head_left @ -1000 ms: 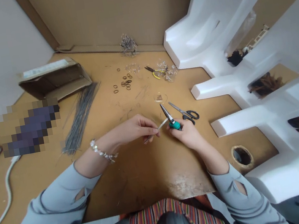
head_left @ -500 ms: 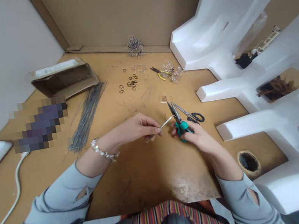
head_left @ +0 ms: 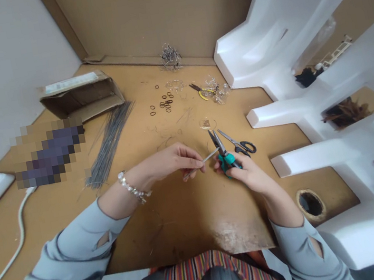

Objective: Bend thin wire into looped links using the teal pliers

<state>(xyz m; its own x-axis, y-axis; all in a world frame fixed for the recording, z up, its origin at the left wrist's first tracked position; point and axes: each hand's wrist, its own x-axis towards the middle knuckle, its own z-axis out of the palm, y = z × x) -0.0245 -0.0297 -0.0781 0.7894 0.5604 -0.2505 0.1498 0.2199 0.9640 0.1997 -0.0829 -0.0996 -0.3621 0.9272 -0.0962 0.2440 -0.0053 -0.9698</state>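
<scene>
My left hand (head_left: 186,160) pinches a thin, pale wire (head_left: 210,154), whose free end points right. In my right hand (head_left: 241,169) are pliers (head_left: 224,155) with green handles and dark jaws, pointing away from me. The wire's end lies at the pliers' jaws; whether they grip it I cannot tell. Just beyond my right hand, black-handled scissors (head_left: 242,144) lie on the table. A small loop of thin wire (head_left: 207,123) rests past the pliers' tips.
A bundle of grey wires (head_left: 110,146) lies left, by an open cardboard box (head_left: 82,100). Several dark rings (head_left: 166,104), yellow-handled pliers (head_left: 203,91) and tangled wire (head_left: 170,57) are farther back. White moulded structures (head_left: 302,158) and a cardboard tube (head_left: 311,204) stand right.
My left hand has shifted slightly right, toward the pliers, with the wire. My right hand and pliers stay almost in place.
</scene>
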